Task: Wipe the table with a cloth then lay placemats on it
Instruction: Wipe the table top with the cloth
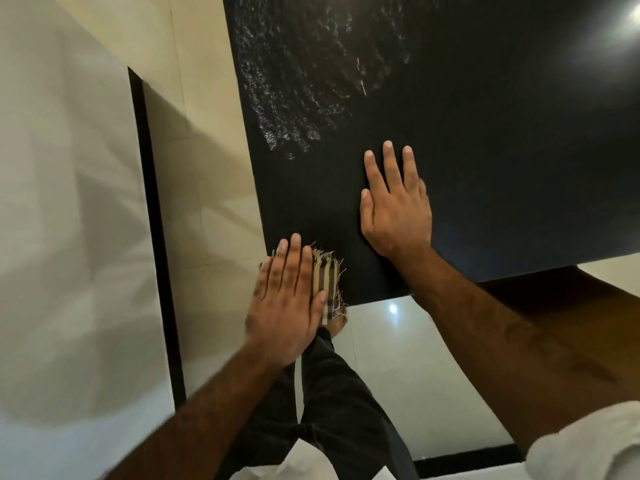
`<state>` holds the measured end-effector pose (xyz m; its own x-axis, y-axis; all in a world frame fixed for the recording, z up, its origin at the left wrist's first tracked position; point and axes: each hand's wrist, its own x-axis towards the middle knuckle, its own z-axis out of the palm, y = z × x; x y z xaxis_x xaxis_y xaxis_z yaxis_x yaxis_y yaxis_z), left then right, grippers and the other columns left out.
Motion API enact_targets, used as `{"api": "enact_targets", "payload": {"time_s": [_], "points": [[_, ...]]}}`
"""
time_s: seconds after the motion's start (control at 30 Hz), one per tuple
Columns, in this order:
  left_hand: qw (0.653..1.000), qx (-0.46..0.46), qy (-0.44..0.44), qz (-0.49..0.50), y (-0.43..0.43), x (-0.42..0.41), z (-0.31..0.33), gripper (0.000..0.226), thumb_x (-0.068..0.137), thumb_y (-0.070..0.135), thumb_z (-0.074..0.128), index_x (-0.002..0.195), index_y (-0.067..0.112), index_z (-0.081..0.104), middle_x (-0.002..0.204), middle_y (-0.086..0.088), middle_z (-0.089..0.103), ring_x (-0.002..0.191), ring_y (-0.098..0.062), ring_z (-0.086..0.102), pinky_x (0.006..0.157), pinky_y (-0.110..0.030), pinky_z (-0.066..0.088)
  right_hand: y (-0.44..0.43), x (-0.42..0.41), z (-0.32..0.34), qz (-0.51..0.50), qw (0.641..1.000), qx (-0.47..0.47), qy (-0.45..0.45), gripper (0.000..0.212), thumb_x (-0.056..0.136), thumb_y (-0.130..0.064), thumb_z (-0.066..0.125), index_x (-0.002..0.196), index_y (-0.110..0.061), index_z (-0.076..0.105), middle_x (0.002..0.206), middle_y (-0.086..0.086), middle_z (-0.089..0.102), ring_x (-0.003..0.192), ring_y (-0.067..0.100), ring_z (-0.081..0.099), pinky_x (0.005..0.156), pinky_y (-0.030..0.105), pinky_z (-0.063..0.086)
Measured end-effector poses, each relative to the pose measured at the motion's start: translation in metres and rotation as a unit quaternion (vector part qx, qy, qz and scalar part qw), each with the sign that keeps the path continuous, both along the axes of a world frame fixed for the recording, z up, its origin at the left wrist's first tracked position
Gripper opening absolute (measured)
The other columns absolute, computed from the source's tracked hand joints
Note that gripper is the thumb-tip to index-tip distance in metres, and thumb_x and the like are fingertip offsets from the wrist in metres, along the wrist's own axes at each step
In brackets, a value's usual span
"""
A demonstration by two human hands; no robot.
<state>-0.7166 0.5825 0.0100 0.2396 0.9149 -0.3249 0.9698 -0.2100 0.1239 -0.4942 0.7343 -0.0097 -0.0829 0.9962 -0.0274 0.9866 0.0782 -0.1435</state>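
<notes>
the dark table (485, 133) fills the upper right of the view, from about 11 o'clock round to 3 o'clock, with its near left corner close to the middle. on that corner lies the cloth (327, 282), a striped beige and brown piece with a frayed fringe, part of it hanging past the table's near edge. the left hand (287, 303) lies flat on top of the cloth with fingers straight and close together, pointing toward 12 o'clock, and the thumb laid across the cloth's stripes; it presses down and does not curl round the fabric. at 1 o'clock from it, near but apart, the right hand (394, 206) rests palm down on the bare tabletop, fingers straight and slightly spread, holding nothing. pale smeared streaks (301, 81) mark the table surface at 11 o'clock from the right hand, well apart from both hands. below the table's near edge, toward 6 o'clock, glossy light floor tiles (398, 358) show a small bright reflection, and the person's dark trousers (339, 393) and a bare foot (337, 323) stand just under the cloth. a pale wall (69, 202) with a dark vertical strip (156, 237) takes up the 9 o'clock side. a white sleeve (588, 445) shows at 5 o'clock.
</notes>
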Motion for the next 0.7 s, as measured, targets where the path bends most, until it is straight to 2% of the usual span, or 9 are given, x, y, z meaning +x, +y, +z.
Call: {"api": "enact_targets", "payload": {"time_s": [0.1,0.23,0.33,0.4,0.53,0.63,0.7], "points": [[0.999,0.0,0.004,0.039,0.039,-0.003,0.002,0.083,0.115,0.057,0.018,0.177,0.007,-0.005,0.185,-0.016,-0.017,0.172,-0.033,-0.01,0.139,-0.056,0.014,0.0,0.002,-0.003,0.002,1.0,0.0,0.004,0.066,0.116,-0.047,0.032,0.178,-0.025,0.023,0.187,0.007,0.013,0.173,0.037,0.009,0.126,0.062,0.04],[0.989,0.035,-0.007,0.142,0.156,-0.011,0.0,0.082,0.114,0.057,0.018,0.177,0.007,-0.001,0.185,-0.018,-0.012,0.172,-0.035,-0.005,0.139,-0.055,0.009,-0.002,0.003,-0.006,0.002,1.0,0.004,0.005,0.066,0.116,-0.047,0.032,0.177,-0.026,0.025,0.186,0.007,0.015,0.173,0.037,0.011,0.124,0.062,0.042],[0.989,0.066,0.008,0.135,0.197,-0.001,-0.002,0.081,0.114,0.052,0.021,0.176,0.002,0.003,0.185,-0.022,-0.007,0.172,-0.036,-0.004,0.14,-0.053,0.006,-0.002,0.003,-0.006,0.0,1.0,0.006,0.009,0.064,0.116,-0.045,0.034,0.177,-0.026,0.027,0.186,0.007,0.017,0.173,0.035,0.011,0.125,0.061,0.043],[0.992,0.075,0.005,0.098,0.179,0.014,-0.004,0.081,0.114,0.051,0.022,0.176,0.002,0.003,0.185,-0.023,-0.006,0.172,-0.037,-0.003,0.139,-0.055,0.008,-0.003,0.004,-0.004,-0.004,1.0,0.006,0.022,0.064,0.116,-0.042,0.035,0.176,-0.024,0.029,0.186,0.006,0.019,0.173,0.033,0.012,0.125,0.059,0.042],[0.999,0.034,-0.011,-0.004,0.082,0.027,-0.006,0.083,0.115,0.055,0.019,0.176,0.003,-0.003,0.184,-0.02,-0.014,0.172,-0.035,-0.008,0.139,-0.058,0.012,-0.002,0.005,-0.001,-0.012,0.999,-0.001,0.037,0.064,0.115,-0.039,0.036,0.175,-0.019,0.031,0.185,0.006,0.021,0.173,0.031,0.012,0.126,0.058,0.04],[1.0,-0.001,-0.005,0.003,0.03,0.006,0.0,0.082,0.116,0.056,0.018,0.176,0.005,-0.001,0.185,-0.018,-0.013,0.173,-0.034,-0.007,0.138,-0.057,0.017,-0.001,0.005,0.0,-0.014,0.999,-0.009,0.043,0.064,0.115,-0.04,0.036,0.175,-0.019,0.031,0.186,0.006,0.02,0.173,0.031,0.011,0.126,0.059,0.041],[1.0,-0.012,0.005,0.027,0.041,-0.01,0.002,0.082,0.115,0.057,0.016,0.176,0.006,-0.004,0.185,-0.015,-0.018,0.172,-0.031,-0.011,0.139,-0.056,0.017,0.0,0.005,0.0,-0.013,0.999,-0.015,0.042,0.064,0.115,-0.04,0.035,0.175,-0.02,0.03,0.186,0.006,0.02,0.173,0.031,0.01,0.126,0.06,0.042]]}}
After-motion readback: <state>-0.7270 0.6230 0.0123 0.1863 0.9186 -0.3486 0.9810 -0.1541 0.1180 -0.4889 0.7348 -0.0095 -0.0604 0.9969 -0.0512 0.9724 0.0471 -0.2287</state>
